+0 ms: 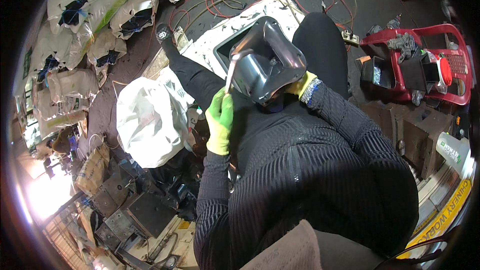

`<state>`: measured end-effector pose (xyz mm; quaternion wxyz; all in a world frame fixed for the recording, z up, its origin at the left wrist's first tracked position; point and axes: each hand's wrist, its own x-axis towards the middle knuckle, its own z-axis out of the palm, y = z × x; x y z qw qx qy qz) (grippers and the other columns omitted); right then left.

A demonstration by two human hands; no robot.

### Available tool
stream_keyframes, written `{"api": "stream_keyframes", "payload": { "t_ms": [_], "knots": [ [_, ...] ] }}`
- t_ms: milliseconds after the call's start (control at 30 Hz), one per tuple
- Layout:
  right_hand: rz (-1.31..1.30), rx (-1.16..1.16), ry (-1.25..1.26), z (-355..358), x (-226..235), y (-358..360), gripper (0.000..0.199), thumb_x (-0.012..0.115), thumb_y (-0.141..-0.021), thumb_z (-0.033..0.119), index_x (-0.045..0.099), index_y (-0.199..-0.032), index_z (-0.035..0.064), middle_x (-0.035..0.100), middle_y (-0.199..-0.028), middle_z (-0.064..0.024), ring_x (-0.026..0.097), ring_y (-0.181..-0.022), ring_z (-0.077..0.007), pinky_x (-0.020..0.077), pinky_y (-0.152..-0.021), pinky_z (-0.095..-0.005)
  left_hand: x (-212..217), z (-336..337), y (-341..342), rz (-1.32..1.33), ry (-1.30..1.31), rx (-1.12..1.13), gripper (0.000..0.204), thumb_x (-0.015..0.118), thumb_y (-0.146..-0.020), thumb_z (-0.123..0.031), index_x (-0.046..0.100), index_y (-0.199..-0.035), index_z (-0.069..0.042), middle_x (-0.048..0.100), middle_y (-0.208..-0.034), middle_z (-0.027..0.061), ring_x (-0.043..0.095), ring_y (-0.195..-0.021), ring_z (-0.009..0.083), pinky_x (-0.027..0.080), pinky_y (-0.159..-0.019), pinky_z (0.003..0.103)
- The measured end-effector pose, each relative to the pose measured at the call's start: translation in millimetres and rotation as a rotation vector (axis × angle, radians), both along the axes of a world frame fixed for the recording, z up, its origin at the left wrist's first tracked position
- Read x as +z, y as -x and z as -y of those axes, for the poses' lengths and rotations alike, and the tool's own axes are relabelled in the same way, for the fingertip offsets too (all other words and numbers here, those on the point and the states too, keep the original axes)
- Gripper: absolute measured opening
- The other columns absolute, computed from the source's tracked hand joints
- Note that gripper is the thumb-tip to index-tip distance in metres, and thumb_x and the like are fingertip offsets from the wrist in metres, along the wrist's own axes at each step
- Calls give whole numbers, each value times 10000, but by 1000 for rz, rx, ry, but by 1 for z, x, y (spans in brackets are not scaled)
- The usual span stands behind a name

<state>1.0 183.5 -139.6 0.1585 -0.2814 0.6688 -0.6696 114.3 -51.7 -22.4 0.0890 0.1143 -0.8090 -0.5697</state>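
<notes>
In my left hand, gloved in yellow-green, a slim pale-handled tool points up against the near left side of a glossy black hollow shell. I cannot make out the tool's working end. My right hand, in a matching glove, grips the shell's near right edge, with most of its fingers hidden beneath. The shell lies tilted above my lap, its open cavity facing up. Behind it, a dark rectangular tray rests on a white, black-stained sheet.
A white plastic bag stands left of my leg. Plastic-wrapped stacks fill the far left. Red and yellow cables loop over the floor ahead. At right, a red plastic chair carries dark boxes and a grey glove. Metal blocks sit nearer.
</notes>
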Motion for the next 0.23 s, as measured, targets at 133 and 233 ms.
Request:
{"api": "stream_keyframes", "payload": {
  "t_ms": [133,233],
  "knots": [
    [702,-236,212,9,54,18,379,540,-972,283,608,-1242,25,667,-1073,-93,638,-939,-158,507,-848,-293,35,-6,-3,-76,-429,65,297,582,-952,-246,617,-1090,15,618,-720,44,557,-621,112,460,-594,254],
    [345,-288,-17,15,89,20,418,593,-961,280,572,-1294,28,655,-1148,-103,633,-1025,-179,487,-904,-292,78,3,18,-176,-475,-47,357,523,-990,-321,587,-1089,16,586,-754,56,546,-656,166,443,-601,339]
  ]
}}
